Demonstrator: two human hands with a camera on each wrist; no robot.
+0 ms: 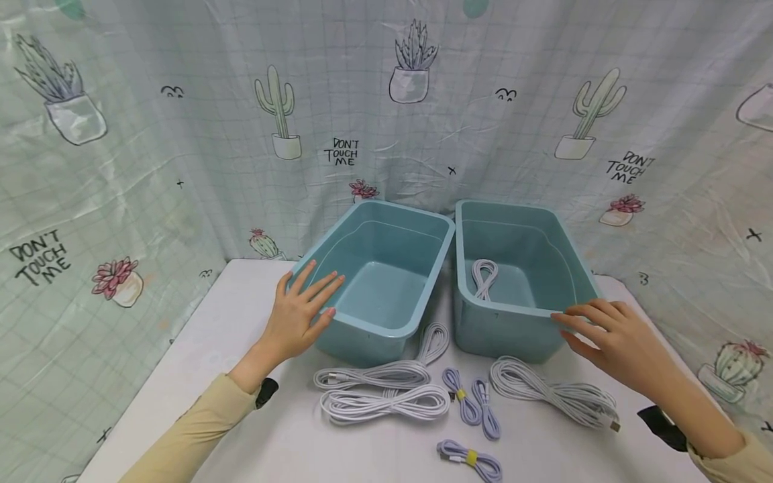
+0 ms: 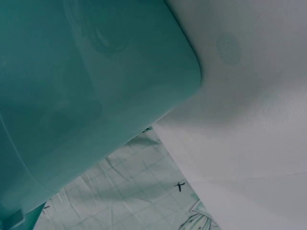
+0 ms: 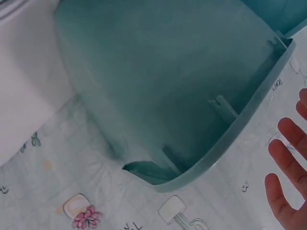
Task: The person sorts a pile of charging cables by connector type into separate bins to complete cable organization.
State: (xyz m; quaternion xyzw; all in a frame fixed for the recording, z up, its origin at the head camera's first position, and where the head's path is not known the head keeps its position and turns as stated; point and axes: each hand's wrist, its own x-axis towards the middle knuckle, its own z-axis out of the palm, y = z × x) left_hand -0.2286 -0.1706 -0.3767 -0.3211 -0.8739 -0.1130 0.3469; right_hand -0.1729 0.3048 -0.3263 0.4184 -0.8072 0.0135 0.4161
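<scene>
My left hand (image 1: 298, 312) is at the near left corner of the left blue-green plastic bin (image 1: 362, 345), its fingers spread over the rim; contact is hard to tell. At the near right corner of the right bin (image 1: 495, 332), my right hand (image 1: 619, 342) has its fingers extended by the rim. Inside that bin lies a coiled white cable (image 1: 484, 276). In the right wrist view, the fingers (image 3: 288, 158) look straight and apart, with nothing between them. The left wrist view has the left bin's outer wall (image 2: 105, 72) but no hand.
In front of the bins lie white cable bundles (image 1: 386, 404), a larger white bundle (image 1: 549, 392) to the right, and three lilac cables (image 1: 471, 459), some with yellow ties. One white coil (image 1: 433, 342) sits by the gap between bins. A cactus-print curtain (image 1: 386, 134) surrounds the white table (image 1: 266, 429).
</scene>
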